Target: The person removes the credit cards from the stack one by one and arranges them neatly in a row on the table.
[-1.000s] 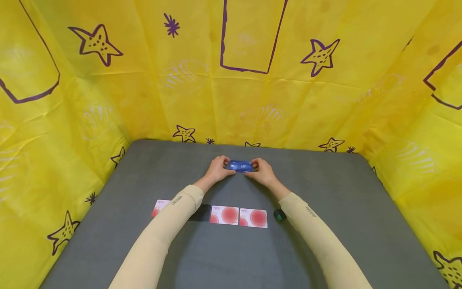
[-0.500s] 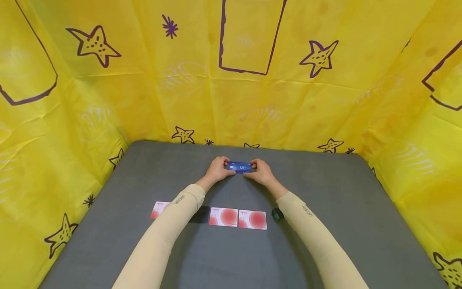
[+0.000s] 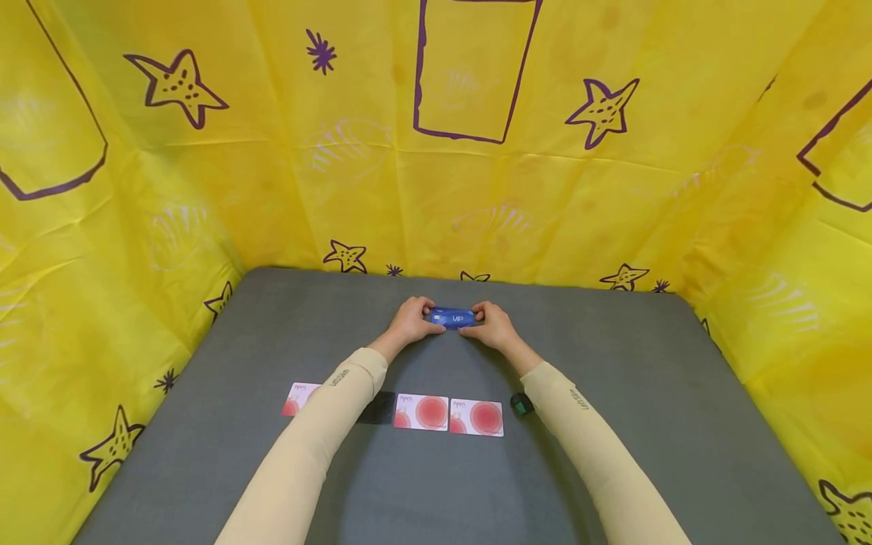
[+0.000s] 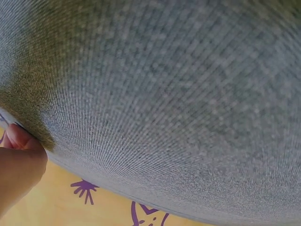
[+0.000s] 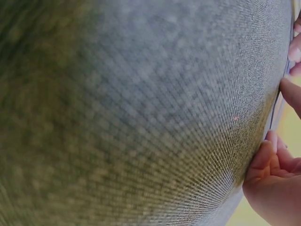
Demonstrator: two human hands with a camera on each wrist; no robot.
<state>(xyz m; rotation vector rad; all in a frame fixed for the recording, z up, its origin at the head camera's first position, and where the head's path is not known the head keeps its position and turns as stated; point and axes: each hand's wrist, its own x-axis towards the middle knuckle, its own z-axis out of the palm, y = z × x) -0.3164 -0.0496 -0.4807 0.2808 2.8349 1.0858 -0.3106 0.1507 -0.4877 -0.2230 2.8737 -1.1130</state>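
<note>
My left hand (image 3: 409,321) and right hand (image 3: 496,325) are pinching opposite ends of a blue VIP card (image 3: 451,319), near the worktop's (image 3: 627,393) far edge, pink-and-white cards (image 3: 421,412) lying closer to me.

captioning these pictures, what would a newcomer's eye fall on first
Probably the bright yellow cloth backdrop, filling the upper head view. Next, the blue rectangular VIP card, held in the left hand and right hand far across the grey table. Three rectangular white-and-red cards lie nearer the wearer.
</note>
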